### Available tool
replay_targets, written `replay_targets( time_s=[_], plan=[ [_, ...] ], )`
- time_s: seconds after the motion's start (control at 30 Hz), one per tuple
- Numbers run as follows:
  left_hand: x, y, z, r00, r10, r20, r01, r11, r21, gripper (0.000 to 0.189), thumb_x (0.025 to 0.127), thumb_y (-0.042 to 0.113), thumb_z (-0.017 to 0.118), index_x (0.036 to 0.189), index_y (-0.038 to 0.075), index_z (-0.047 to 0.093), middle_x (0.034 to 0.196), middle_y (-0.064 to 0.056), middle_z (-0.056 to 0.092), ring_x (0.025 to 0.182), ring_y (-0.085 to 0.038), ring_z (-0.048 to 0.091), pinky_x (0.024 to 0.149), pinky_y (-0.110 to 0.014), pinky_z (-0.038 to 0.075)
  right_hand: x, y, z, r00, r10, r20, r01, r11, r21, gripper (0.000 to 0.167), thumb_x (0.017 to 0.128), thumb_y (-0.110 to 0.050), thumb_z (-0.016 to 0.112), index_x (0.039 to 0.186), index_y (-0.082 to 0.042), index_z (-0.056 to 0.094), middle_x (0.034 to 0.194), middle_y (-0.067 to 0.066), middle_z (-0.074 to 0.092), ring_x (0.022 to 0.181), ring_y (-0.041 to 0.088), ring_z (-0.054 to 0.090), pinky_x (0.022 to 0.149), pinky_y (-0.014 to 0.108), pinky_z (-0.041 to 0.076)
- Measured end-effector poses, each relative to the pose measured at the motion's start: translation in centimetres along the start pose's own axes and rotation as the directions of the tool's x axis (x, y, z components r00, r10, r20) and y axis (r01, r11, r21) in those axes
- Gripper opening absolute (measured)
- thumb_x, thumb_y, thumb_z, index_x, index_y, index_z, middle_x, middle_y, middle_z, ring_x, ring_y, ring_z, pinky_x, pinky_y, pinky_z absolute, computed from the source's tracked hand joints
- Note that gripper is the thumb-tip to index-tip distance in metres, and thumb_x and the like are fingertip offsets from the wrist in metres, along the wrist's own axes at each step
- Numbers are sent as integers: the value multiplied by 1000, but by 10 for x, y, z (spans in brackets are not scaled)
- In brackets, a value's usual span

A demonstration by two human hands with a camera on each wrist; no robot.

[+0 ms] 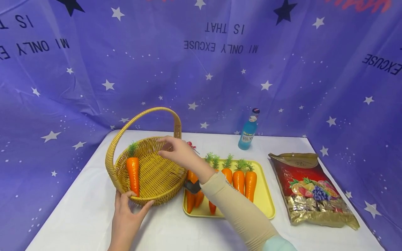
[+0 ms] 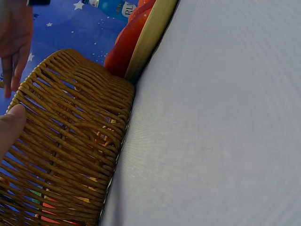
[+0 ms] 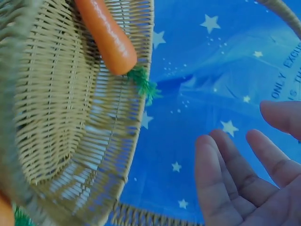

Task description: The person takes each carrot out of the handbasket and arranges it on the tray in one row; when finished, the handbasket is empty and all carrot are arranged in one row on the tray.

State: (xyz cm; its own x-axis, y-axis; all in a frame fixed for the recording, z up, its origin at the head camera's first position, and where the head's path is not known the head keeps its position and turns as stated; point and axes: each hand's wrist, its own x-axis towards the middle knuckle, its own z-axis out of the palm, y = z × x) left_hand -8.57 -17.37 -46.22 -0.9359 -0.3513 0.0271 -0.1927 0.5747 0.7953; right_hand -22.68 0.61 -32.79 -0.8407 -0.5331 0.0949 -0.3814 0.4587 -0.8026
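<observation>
One carrot in basket, between both hands

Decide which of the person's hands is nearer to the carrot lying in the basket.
Left. The left hand holds the basket rim just below the carrot; the right hand hovers open over the far rim, farther off.

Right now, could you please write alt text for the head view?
A left hand holds the near rim of a wicker basket containing one carrot, while the right hand hovers open above it. Beside it, a yellow tray holds more carrots.
</observation>
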Motion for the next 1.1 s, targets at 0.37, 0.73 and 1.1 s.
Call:
replay_targets(
  time_s=[0.37,0.73,1.1],
  plan=[
    [3,0,-2,1000,9,-11,-9,1000,16,76,77,55,75,122,8,35,157,-25,-10,139,-52,10,103,-66,25,54,-3,38,1000,13,26,-11,996,-85,38,92,-22,67,129,-17,60,100,-4,64,85,7,58,66,25,49],
    [3,3,1,999,43,-24,-43,999,22,73,77,53,76,121,9,36,157,-26,-5,138,-52,15,103,-65,27,65,13,68,993,101,65,-94,990,-107,38,90,-21,70,126,-16,61,99,-1,64,76,9,57,61,26,47],
    [1,-2,2,999,41,-26,-40,999,21,72,77,52,76,119,8,37,157,-27,-5,137,-53,16,102,-65,28,76,13,90,983,110,147,-77,974,-214,39,90,-23,70,127,-18,61,125,-3,62,79,6,59,67,21,47]
  ],
)
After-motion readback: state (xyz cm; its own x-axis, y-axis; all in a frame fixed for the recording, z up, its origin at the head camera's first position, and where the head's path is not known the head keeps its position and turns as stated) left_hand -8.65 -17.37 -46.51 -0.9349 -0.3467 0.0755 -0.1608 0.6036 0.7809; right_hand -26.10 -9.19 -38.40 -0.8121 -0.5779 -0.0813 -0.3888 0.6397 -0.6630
